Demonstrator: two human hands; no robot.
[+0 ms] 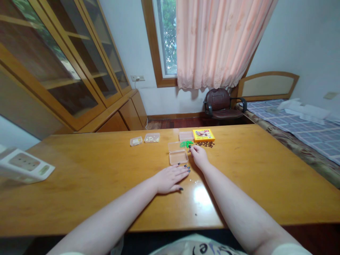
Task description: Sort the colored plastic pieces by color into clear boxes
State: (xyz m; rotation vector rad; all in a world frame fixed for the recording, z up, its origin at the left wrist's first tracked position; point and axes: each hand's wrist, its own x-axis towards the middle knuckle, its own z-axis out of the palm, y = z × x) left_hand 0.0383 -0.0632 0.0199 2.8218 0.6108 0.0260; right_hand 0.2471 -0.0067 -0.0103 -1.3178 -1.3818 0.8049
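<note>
My left hand [171,178] lies flat on the table with its fingers spread, just in front of an open clear plastic box [178,157]. To the right of that box, my right hand [199,156] has its fingers pinched together beside a pile of small green pieces [186,144]; what they hold, if anything, is too small to name. Small brown pieces [208,145] lie beyond the right hand, before a yellow box [203,135]. Another clear box [186,136] stands left of the yellow one.
Two small clear containers, one [152,138] with pale pieces and one [136,141] beside it, are at the table's back left. A white power strip [26,164] is at the left edge. An armchair [219,104] stands behind the table [252,170].
</note>
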